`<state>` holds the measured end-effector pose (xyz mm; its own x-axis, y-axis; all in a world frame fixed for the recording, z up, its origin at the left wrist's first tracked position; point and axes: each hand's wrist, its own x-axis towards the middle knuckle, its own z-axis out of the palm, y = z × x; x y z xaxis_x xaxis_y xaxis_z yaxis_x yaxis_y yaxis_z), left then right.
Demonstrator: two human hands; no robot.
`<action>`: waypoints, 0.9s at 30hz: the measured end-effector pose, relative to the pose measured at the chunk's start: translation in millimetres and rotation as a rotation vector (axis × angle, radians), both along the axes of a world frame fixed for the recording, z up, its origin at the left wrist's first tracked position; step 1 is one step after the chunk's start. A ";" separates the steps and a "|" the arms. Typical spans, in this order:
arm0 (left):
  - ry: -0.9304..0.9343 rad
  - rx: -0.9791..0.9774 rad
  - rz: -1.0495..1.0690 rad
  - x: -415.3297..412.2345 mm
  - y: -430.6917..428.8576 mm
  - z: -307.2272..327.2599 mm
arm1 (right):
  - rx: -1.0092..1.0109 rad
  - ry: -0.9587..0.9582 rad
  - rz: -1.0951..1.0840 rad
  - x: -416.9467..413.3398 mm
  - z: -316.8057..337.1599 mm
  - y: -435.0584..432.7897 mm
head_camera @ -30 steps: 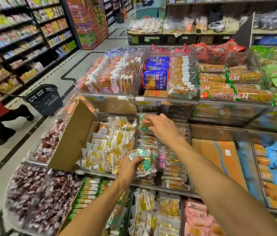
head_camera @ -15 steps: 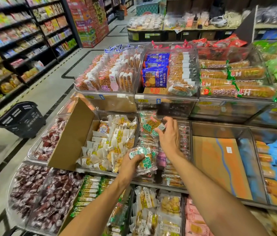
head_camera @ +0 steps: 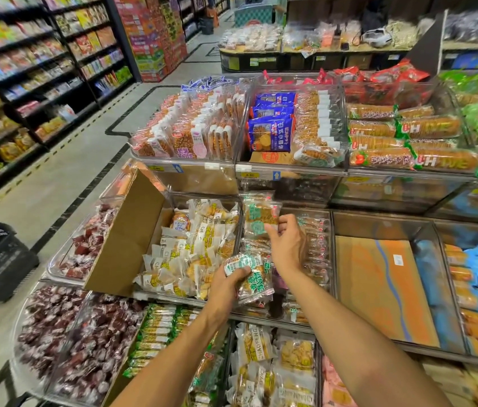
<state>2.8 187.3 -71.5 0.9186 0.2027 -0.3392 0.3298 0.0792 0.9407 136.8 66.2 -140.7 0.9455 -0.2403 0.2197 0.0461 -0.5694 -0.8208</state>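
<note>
My right hand (head_camera: 286, 245) pinches one green-labelled snack packet (head_camera: 261, 217) by its lower edge, lifted over the middle clear bin (head_camera: 330, 259); my left hand (head_camera: 227, 284) clasps a bunch of like packets (head_camera: 251, 277) just below it; tiered clear bins of wrapped snacks stand before me; a grey aisle floor (head_camera: 64, 177) and stocked shelves (head_camera: 26, 69) lie to the left.

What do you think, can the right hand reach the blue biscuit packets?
Probably yes, once freed: the right hand pinches a green-labelled snack packet just below the clear bin, whose top is open, and nothing covers the blue biscuit packets in it.
</note>
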 end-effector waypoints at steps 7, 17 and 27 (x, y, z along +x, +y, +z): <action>-0.003 -0.026 -0.009 2.9 3.6 -11.9 | -0.254 0.110 0.085 10.1 7.6 -10.0; 0.070 -0.243 0.059 4.8 11.8 -32.7 | 0.144 0.289 0.281 -45.2 30.3 -41.4; -0.053 -0.101 0.023 8.7 10.7 -31.5 | 0.269 0.291 0.469 -63.3 27.2 -60.8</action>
<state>11.6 198.0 -103.0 0.9312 0.1913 -0.3101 0.2770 0.1815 0.9436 73.5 5.4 -113.6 0.9761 0.2043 -0.0736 -0.0058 -0.3142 -0.9493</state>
